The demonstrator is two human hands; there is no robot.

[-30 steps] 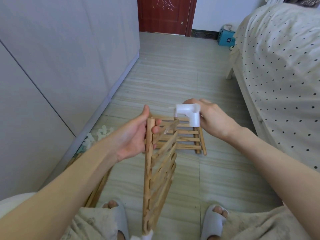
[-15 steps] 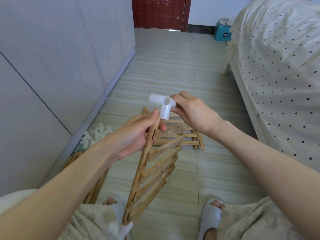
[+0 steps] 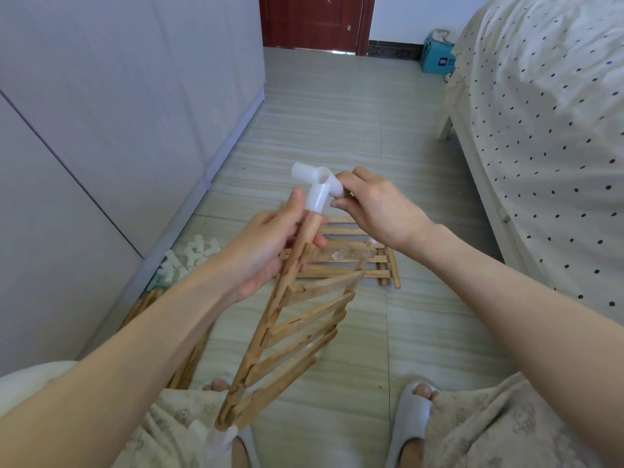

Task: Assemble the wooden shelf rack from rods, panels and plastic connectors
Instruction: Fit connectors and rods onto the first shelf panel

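A slatted wooden panel [image 3: 297, 319] stands tilted between my knees, its upper rod end pointing away from me. My left hand [image 3: 266, 244] grips that rod just below its tip. A white plastic connector [image 3: 317, 187] sits over the rod's top end. My right hand [image 3: 374, 207] pinches the connector's right branch between thumb and fingers. Another white connector [image 3: 216, 434] caps the panel's lower end by my left foot. A second slatted panel [image 3: 358, 261] lies flat on the floor behind my hands.
A pile of white connectors [image 3: 189, 258] lies by the wardrobe base at left, with wooden rods [image 3: 182, 363] along the floor under my left arm. A bed with a dotted cover [image 3: 547, 130] fills the right. A blue box [image 3: 437, 60] stands near the far door.
My right hand brought the white connector left and down onto the rod's top end. The panel tilted, its top leaning further right and away.
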